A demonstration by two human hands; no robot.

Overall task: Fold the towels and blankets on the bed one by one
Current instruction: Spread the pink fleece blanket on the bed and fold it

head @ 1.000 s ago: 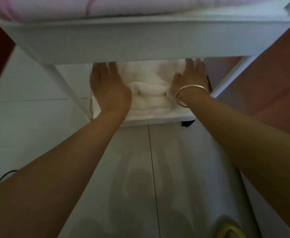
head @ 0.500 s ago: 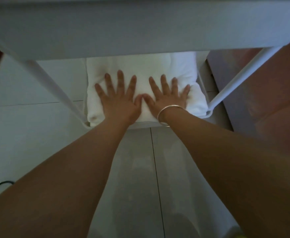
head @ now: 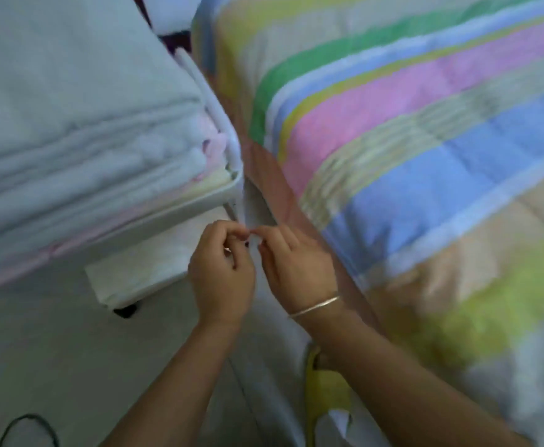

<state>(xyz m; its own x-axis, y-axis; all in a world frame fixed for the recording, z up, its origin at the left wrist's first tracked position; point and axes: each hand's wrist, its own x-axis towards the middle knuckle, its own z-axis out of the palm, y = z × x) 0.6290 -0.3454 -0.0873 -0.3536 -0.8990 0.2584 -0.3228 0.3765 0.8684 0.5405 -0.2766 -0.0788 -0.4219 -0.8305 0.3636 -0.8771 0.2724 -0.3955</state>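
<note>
Waiting unfolded, the striped blanket [head: 425, 140] remains; folded stack [head: 70, 150] and towel [head: 148, 266] fill the cart [head: 180, 206]; left hand [head: 222, 269] and right hand [head: 296, 266] curl, fingertips meeting, seemingly empty.

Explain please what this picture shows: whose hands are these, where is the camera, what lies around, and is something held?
There is no machine: a person wears a camera on the head, so it looks down at their own arms. The left hand and right hand, with a thin silver bangle, meet with curled fingers beside a white cart. Whether they pinch something small, I cannot tell. On the cart lies a stack of folded pale bedding; its lower shelf holds a folded white towel. At right is the bed under a pastel striped quilt.
</note>
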